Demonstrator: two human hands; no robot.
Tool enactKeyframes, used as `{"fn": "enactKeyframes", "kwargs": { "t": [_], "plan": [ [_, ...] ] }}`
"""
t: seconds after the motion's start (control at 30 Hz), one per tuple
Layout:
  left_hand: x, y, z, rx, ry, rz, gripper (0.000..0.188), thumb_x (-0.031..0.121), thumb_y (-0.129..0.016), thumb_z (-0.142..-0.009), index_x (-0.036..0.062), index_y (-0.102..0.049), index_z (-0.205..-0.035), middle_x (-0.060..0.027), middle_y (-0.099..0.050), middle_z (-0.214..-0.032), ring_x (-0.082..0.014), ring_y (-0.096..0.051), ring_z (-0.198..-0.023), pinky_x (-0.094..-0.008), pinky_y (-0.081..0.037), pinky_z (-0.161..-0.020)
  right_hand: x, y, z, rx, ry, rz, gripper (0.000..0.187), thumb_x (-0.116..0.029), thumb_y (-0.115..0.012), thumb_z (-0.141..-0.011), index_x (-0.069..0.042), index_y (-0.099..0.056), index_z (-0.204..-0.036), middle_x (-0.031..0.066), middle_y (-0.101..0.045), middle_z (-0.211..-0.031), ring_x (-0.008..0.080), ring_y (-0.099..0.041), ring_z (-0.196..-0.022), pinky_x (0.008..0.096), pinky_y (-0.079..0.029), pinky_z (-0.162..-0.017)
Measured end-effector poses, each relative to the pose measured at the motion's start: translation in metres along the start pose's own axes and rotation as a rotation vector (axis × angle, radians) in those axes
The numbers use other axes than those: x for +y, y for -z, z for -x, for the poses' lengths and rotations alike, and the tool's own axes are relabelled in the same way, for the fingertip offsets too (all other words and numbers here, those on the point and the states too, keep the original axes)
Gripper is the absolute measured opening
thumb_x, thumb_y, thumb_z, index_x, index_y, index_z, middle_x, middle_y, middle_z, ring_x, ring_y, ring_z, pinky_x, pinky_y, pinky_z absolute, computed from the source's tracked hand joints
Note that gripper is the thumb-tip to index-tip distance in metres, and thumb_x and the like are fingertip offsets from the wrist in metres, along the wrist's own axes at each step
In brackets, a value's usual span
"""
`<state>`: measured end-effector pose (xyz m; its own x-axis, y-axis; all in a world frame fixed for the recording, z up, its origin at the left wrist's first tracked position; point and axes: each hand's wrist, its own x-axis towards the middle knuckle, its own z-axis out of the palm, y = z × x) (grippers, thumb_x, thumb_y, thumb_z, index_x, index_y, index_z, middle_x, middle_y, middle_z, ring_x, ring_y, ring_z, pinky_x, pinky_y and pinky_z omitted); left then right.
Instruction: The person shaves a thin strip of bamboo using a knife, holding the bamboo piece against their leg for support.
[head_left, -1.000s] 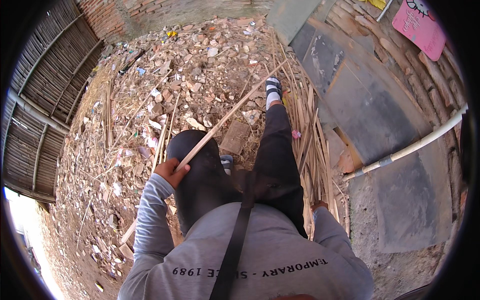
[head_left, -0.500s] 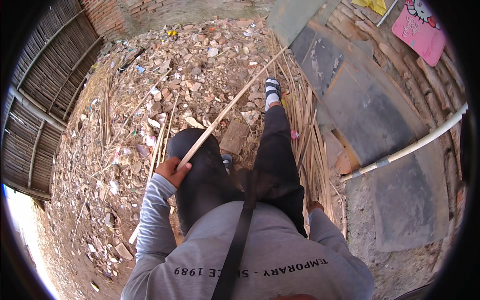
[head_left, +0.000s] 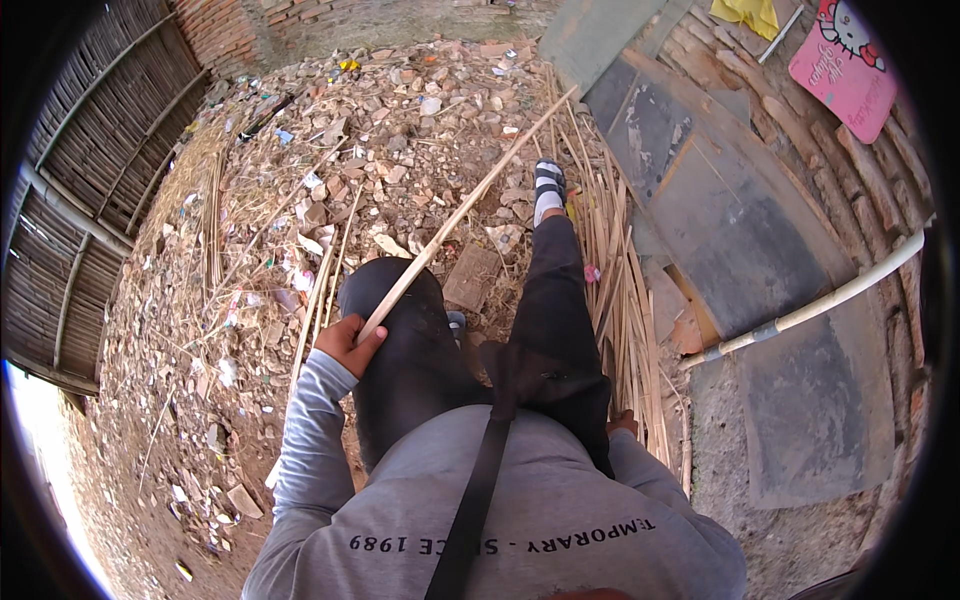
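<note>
My left hand (head_left: 357,345) is closed round the near end of a long pale bamboo strip (head_left: 455,222), over my left thigh. The strip slants up and away to the right, its far end close to a grey-green sheet. My right hand (head_left: 622,424) is low beside my right thigh, at the near end of a pile of split bamboo strips (head_left: 622,290). The thigh and sleeve hide most of its fingers, so I cannot make out whether it grips anything.
Broken brick and litter cover the ground (head_left: 400,140). More strips (head_left: 318,285) lie left of my left knee. A woven bamboo wall (head_left: 90,170) stands at the left. To the right are dark flat panels (head_left: 745,245), a pale pole (head_left: 850,295), stacked bricks (head_left: 830,160) and a pink board (head_left: 845,75).
The view has shifted slightly. My left hand keeps its hold on the bamboo strip, which lies at nearly the same slant. My right hand has shifted a little closer to my thigh.
</note>
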<state>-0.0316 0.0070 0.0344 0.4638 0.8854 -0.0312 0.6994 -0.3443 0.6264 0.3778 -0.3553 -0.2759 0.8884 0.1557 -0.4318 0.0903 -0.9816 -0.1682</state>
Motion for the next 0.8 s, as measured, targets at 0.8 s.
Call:
{"fn": "enactKeyframes", "kwargs": {
  "t": [0.8],
  "plan": [
    [-0.004, -0.002, 0.003, 0.013, 0.0, 0.024, 0.043, 0.045, -0.067, -0.087, 0.0029, -0.06, -0.081, -0.015, -0.057, -0.061, -0.0295, -0.06, -0.059, -0.0393, -0.047, -0.058, 0.002, 0.006, -0.013, -0.103, 0.02, -0.031, 0.051, -0.033, -0.076, -0.074, -0.008, -0.059, -0.115, 0.023, -0.065, -0.116, 0.037, -0.061, -0.114, 0.0417, -0.047, -0.098]
  ]
}}
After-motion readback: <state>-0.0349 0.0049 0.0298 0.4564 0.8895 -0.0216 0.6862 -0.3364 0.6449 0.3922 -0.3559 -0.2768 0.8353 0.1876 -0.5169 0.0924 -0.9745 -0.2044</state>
